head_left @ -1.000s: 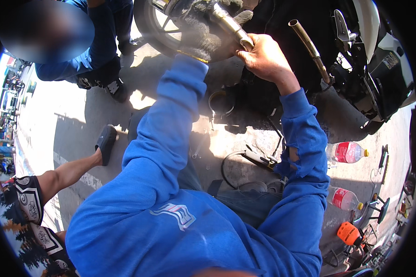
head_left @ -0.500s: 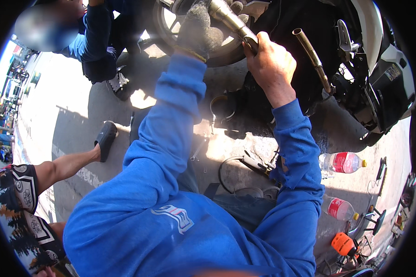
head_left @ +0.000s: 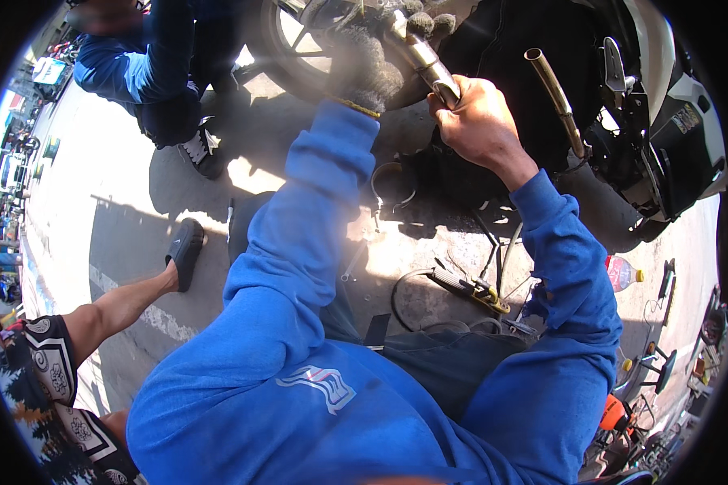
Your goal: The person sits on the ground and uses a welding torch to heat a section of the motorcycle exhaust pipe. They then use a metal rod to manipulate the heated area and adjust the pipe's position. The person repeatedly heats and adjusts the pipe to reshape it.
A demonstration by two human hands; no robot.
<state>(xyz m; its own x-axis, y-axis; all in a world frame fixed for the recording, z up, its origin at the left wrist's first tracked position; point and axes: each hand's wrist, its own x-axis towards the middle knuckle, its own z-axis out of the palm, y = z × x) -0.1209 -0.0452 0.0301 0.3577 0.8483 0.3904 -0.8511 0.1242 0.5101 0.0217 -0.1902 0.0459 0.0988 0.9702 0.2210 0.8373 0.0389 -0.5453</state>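
Observation:
A shiny metal pipe [head_left: 425, 65], like a piece of exhaust tube, slants between my two hands at the top of the view. My left hand [head_left: 370, 69] wears a grey knit glove and is closed around the pipe's upper part; its gloved fingers show beyond the tube. Bare and closed, my right hand [head_left: 484, 121] grips the lower end, where the metal looks cut or notched. Behind the gloved hand is a spoked wheel [head_left: 277, 66]. To the right, another bare tube [head_left: 552, 93] sticks up from a motorcycle [head_left: 678, 133] with white and black panels.
On the concrete below my arms lie a wrench [head_left: 353, 263], a ring clamp [head_left: 395, 186] and a hosed tool with yellow parts [head_left: 469, 287]. A bottle [head_left: 621, 273] and an orange object [head_left: 613, 414] are at right. A person [head_left: 166, 65] crouches upper left; another's leg [head_left: 125, 299] extends at left.
Both hands and the pipe have shifted slightly right and down. My right forearm has swung right, uncovering more of the hosed tool and hiding most of the bottles.

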